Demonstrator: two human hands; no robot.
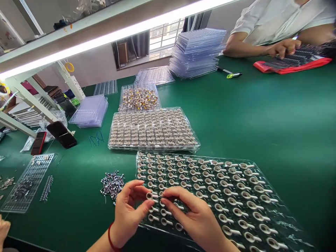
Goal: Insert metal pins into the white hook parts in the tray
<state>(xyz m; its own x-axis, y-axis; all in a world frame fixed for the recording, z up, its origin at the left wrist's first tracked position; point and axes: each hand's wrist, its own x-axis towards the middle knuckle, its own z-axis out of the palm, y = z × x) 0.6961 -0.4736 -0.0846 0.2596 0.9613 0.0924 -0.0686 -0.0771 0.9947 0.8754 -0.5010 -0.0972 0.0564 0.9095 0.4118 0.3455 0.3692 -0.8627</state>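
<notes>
My left hand [132, 208], with a red cord at its wrist, pinches a small white round part with a short stem [149, 196] between thumb and index finger. Close beside it, my right hand [193, 213] has thumb and index finger pressed together near the stem's end; whatever is between those fingertips is too small to make out. Both hands are over the near-left part of a clear plastic tray [286, 213] with rows of similar white round parts [225, 183]. A pile of small blue-headed parts with wire leads [112, 184] lies left of the tray.
Beyond stand a filled tray stack [153, 129] and a tray of white-and-yellow parts [140, 98]. Stacked clear trays [198, 52] rise behind. Left are phones [61, 134] and a narrow tray [28, 183]. Another person's hand [285, 48] rests on dark parts. A lamp [118, 36] hangs above.
</notes>
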